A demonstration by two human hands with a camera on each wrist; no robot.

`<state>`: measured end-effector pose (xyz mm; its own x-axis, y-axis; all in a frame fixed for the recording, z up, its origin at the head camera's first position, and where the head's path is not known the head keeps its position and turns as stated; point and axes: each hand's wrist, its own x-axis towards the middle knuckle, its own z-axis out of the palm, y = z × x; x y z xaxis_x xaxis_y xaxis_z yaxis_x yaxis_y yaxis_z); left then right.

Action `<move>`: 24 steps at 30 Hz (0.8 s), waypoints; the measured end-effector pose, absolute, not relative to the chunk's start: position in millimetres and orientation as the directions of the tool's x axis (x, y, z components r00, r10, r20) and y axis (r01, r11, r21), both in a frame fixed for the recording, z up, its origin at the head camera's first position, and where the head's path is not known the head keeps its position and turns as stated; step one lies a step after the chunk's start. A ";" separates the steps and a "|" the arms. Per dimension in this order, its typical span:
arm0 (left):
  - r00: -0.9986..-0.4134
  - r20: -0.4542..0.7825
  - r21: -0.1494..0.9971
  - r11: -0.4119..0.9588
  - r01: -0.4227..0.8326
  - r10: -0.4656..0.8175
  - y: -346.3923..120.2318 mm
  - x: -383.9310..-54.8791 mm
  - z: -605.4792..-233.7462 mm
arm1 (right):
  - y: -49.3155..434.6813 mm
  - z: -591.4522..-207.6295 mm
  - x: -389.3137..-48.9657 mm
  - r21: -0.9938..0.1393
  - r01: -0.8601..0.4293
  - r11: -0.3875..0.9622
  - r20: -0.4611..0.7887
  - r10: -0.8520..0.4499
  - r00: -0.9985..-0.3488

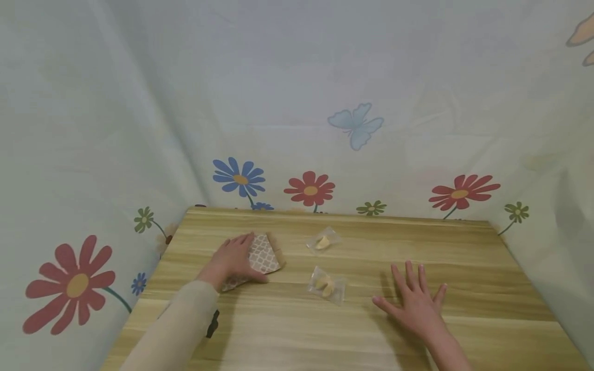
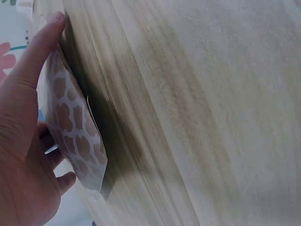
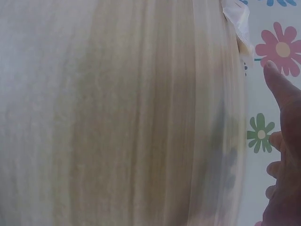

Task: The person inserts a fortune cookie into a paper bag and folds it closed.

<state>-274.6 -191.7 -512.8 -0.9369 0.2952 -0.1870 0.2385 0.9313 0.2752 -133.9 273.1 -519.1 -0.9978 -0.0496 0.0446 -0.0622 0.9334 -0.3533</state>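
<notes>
A flat paper bag (image 1: 265, 253) with a white lattice pattern on tan lies at the left of the table. My left hand (image 1: 232, 260) grips it from the left, thumb along the near edge and fingers at the far side. In the left wrist view, the bag (image 2: 70, 117) shows between thumb and fingers, slightly tilted over the wood. Right of it lie two clear plastic packets, a far one (image 1: 323, 241) and a nearer one (image 1: 327, 286), each with pale yellow pieces inside. My right hand (image 1: 415, 306) holds nothing, its fingers spread over the table at the right.
The wood-grain table (image 1: 464, 257) meets a pale fabric backdrop (image 1: 278, 77) with printed flowers and a butterfly at its back and sides. A small black strap piece (image 1: 212, 324) shows beside the left forearm.
</notes>
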 end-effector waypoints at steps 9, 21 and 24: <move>-0.931 -0.178 0.271 0.925 0.265 0.319 -188.2 -275.0 -508.8 | 269.6 -517.6 -136.7 -0.359 -0.073 0.931 0.048 -0.059 -0.997; -0.939 -0.078 0.420 0.865 0.274 0.335 -188.2 -269.3 -515.0 | 259.6 -512.7 -148.4 -0.389 -0.096 0.916 0.045 -0.085 -0.995; -0.937 -0.034 0.450 0.842 0.296 0.348 -185.4 -266.0 -515.4 | 257.1 -511.0 -154.5 -0.419 -0.116 0.901 0.049 -0.105 -0.993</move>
